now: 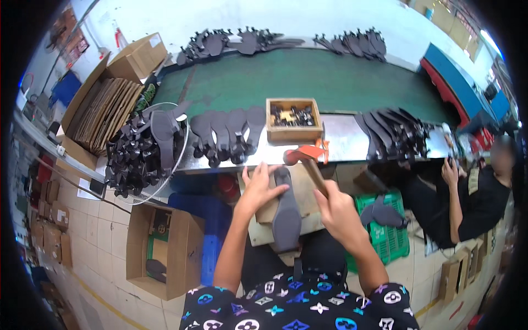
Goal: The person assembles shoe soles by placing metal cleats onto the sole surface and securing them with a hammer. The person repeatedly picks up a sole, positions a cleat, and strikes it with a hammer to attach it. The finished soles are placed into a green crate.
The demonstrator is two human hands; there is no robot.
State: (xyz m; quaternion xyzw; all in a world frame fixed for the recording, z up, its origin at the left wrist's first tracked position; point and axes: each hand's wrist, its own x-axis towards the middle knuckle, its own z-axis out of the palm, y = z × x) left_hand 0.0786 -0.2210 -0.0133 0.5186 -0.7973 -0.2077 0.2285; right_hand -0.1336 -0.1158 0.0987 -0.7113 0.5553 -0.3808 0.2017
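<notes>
My right hand (344, 217) is closed round the wooden handle of a hammer (314, 175). Its orange-red head is raised near the bench's front edge, beyond the heel end of a dark grey shoe sole (287, 217). That sole lies lengthwise in front of me on a pale wooden work block (267, 213), its wide end toward my lap. My left hand (257, 190) lies beside the sole's narrow end, fingers spread, the thumb reaching to its edge. Nothing is gripped in the left hand.
A wooden box (294, 133) of small dark parts stands on the metal-edged bench. Heeled soles (228, 132) lie left of it, more (393, 132) right. A heaped wire basket (148, 146) is far left. A carton (165, 253) and green crate (385, 242) flank me. A person (467, 198) sits right.
</notes>
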